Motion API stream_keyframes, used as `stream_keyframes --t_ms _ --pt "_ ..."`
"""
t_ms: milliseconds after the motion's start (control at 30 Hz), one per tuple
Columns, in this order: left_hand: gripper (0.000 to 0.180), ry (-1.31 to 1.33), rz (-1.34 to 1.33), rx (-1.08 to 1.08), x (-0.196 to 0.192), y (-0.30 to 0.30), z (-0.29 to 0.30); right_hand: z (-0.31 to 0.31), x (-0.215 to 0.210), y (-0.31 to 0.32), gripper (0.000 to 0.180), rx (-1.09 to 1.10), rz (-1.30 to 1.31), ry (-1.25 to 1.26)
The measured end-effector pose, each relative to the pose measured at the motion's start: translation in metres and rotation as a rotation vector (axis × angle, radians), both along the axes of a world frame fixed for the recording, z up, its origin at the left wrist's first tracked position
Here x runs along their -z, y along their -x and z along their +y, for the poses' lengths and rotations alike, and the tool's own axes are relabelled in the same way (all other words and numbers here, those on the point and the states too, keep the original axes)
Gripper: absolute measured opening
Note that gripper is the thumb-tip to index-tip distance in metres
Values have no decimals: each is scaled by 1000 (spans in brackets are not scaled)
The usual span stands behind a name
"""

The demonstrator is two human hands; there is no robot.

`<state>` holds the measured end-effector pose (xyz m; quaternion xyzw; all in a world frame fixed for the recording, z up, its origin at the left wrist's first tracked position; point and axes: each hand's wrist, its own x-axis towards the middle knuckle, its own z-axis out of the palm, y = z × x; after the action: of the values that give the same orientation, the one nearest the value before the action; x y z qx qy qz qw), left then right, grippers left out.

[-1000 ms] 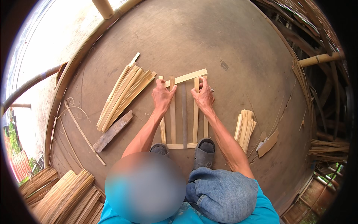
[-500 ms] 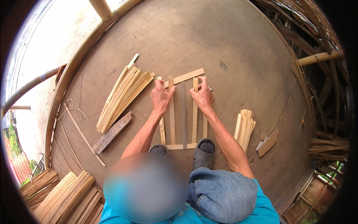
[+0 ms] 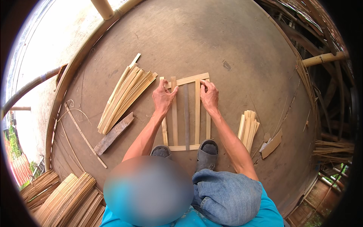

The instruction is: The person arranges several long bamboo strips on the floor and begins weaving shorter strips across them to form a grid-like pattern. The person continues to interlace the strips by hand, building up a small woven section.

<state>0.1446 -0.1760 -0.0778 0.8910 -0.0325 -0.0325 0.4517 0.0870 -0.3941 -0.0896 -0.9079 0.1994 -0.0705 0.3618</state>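
Bamboo slats lie on the floor as an open frame between my hands and feet. A crosswise slat (image 3: 185, 80) slants over the far ends, and another crosswise slat (image 3: 179, 148) lies at the near end by my sandals. My left hand (image 3: 163, 100) is closed at the far left corner, its thumb against a lengthwise slat (image 3: 174, 123) and its fingers on the outer left slat (image 3: 164, 132). At the far right corner my right hand (image 3: 210, 97) pinches the outer right slat (image 3: 208, 126) near the crosswise one. A darker slat (image 3: 186, 113) runs down the middle.
Left of the frame lies a fanned pile of slats (image 3: 126, 98), with a broad blade-like piece (image 3: 114, 134) beside it. A smaller bundle (image 3: 248, 128) and a brown flat piece (image 3: 271, 144) lie right. Stacked bundles (image 3: 68, 198) fill the lower left.
My right hand has shifted right, from the inner right slat to the outer one. The far crosswise slat's right end has come nearer, onto the right slats' tips. My left hand stays in place.
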Motion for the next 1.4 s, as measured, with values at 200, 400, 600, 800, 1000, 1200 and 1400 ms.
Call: stream_keyframes --t_ms 200,400,600,800,1000,1200,1400 --pt "44 0 1 -11 1 0 3 4 -37 -12 45 -4 48 95" --pt "42 19 35 3 -8 1 0 -18 -40 -21 35 -145 21 337" --pt "32 18 -14 1 -4 1 1 -33 -32 -20 23 -298 -113 518" --pt "27 193 132 -42 -14 -1 3 -38 -26 2 24 -328 -124 446" --pt "30 186 281 -2 -40 -6 7 -38 -24 18 26 -331 -116 356" --pt "31 -214 15 207 -40 -9 26 -33 -28 27 23 -354 -120 362" --pt "17 -274 -93 311 -35 34 47 -28 -30 53 22 -360 -134 324"
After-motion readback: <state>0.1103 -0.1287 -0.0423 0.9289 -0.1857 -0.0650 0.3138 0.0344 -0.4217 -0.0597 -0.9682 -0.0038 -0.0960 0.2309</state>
